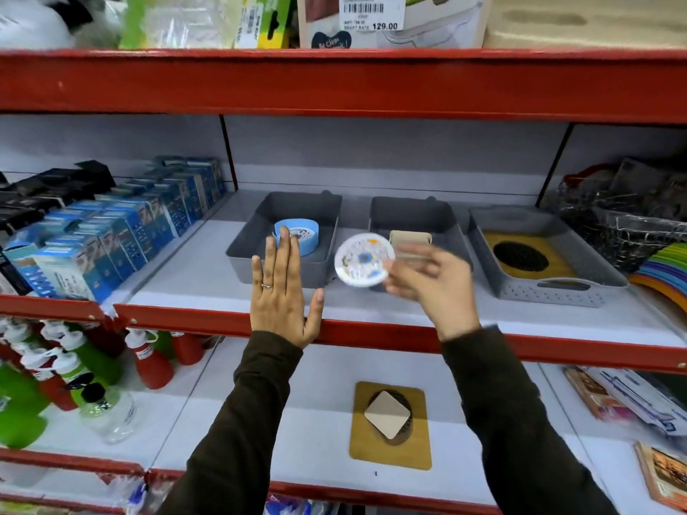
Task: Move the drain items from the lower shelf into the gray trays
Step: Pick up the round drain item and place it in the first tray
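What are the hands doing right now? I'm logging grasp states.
Left hand: open, fingers spread, holding nothing.
Right hand: closed on a white round drain item.

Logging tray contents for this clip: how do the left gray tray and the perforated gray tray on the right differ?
The left gray plastic tray has smooth solid walls; the perforated gray tray on the right has dotted walls and a handle slot. The left tray holds a blue round drain item; the right one holds a tan square mat with a dark round mesh. The left hand is raised before the left tray only. Both sit on the white middle shelf.
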Tool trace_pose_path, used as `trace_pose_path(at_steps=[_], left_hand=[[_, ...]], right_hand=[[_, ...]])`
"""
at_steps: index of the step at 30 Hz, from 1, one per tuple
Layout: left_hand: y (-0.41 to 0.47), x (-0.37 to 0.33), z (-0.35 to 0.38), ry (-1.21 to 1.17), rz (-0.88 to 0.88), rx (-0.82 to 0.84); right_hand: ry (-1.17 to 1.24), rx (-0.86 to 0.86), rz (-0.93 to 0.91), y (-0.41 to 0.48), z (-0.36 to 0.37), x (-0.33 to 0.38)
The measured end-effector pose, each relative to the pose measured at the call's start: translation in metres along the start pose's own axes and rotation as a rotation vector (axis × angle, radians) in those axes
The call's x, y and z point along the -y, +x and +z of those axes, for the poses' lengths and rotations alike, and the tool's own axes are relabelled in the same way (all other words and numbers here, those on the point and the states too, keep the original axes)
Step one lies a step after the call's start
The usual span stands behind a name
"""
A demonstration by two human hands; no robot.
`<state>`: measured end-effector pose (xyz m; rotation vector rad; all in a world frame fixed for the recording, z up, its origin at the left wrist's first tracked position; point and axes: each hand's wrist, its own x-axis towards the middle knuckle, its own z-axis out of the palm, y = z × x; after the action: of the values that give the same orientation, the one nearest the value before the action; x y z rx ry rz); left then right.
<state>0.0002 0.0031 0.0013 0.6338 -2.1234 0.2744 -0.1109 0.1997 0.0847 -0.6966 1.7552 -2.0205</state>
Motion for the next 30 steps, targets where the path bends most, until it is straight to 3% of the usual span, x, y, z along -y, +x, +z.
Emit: trace_pose_path(at_steps=[9, 16, 19, 24, 30], left_hand=[[-0.001, 0.003, 0.005, -0.040, 0.042, -0.055], [-0.003, 0.004, 0.009, -0.005, 0.044, -0.041], [-0.003, 0.002, 0.008, 0.017, 0.046, -0.042], [-0.004, 0.001, 0.005, 0.016, 0.057, -0.069], [-0.003, 0.000, 0.006, 0.012, 0.052, -0.087]], right_hand=[[-0.105, 0.091, 0.255, 0.162, 0.114, -0.013], [-0.425, 0.156, 0.180, 0.185, 0.114, -0.021], [-0.353, 0.111, 0.149, 0.162, 0.105, -0.011], [-0.039, 0.034, -0.013, 0.074, 0.073, -0.011], [-0.195, -0.018, -0.466, -0.045, 0.023, -0.078]])
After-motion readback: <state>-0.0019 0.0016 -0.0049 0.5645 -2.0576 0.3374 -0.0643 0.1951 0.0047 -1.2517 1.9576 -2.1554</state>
